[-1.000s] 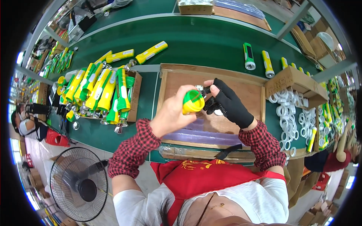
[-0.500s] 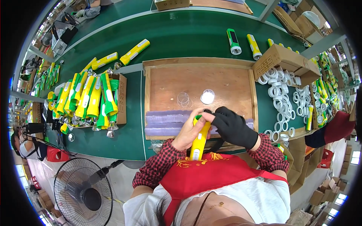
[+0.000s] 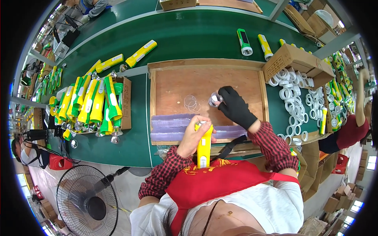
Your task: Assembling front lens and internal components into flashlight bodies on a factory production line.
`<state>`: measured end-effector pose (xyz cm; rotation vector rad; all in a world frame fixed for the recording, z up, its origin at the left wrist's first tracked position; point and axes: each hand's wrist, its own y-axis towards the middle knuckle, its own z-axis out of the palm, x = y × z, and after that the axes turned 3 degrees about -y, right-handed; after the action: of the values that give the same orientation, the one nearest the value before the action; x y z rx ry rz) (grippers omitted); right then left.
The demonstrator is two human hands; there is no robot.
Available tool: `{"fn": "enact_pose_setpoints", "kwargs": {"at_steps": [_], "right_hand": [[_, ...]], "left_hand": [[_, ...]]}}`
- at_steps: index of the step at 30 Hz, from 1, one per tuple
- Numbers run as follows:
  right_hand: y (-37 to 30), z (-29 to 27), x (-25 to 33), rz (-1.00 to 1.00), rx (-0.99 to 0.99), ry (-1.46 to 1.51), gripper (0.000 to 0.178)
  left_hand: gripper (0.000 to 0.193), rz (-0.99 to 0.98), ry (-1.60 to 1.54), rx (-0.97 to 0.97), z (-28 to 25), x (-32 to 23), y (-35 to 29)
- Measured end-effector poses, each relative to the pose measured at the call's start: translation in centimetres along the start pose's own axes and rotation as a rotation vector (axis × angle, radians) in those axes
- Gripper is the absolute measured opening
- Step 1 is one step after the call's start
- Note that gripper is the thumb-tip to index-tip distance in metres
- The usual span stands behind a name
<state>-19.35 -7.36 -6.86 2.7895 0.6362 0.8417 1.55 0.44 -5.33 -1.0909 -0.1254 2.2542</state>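
Yellow plastic flashlight [image 3: 204,148] clasped in bare left hand [image 3: 192,137], likely for steadiness; black-gloved right hand [image 3: 236,109] half-curled at clear round piece [image 3: 214,100], grip unclear.

The flashlight [image 3: 204,146] is yellow, the glove [image 3: 237,111] black, the sleeves [image 3: 274,144] red-and-black checked.

Bright, even indoor light with soft shadows; window [image 3: 370,165] blown white near four o'clock; faint glare on green tabletop [image 3: 189,33] toward twelve; centre mostly crisp; fisheye distortion bowing straight edges; rim softened, colour-fringed; corners black.
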Motion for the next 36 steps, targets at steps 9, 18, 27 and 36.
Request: {"fn": "enact_pose_setpoints", "kwargs": {"at_steps": [9, 18, 27, 36], "right_hand": [[0.2, 1.7, -2.4, 0.072, 0.061, -0.011, 0.044], [0.6, 0.8, -4.1, 0.132, 0.114, 0.124, 0.054], [0.4, 0.8, -3.3, 0.06, 0.07, 0.049, 0.052], [-0.3, -0.2, -3.4, 0.041, 0.064, 0.03, 0.051]], "left_hand": [[0.031, 0.032, 0.028, -0.033, -0.1, 0.2, -0.3], [0.036, -0.021, -0.053, 0.02, 0.1, 0.2, 0.0], [0.034, -0.023, -0.089, -0.006, -0.1, 0.2, -0.2], [0.031, -0.021, -0.09, 0.003, 0.2, 0.1, -0.2]]}}
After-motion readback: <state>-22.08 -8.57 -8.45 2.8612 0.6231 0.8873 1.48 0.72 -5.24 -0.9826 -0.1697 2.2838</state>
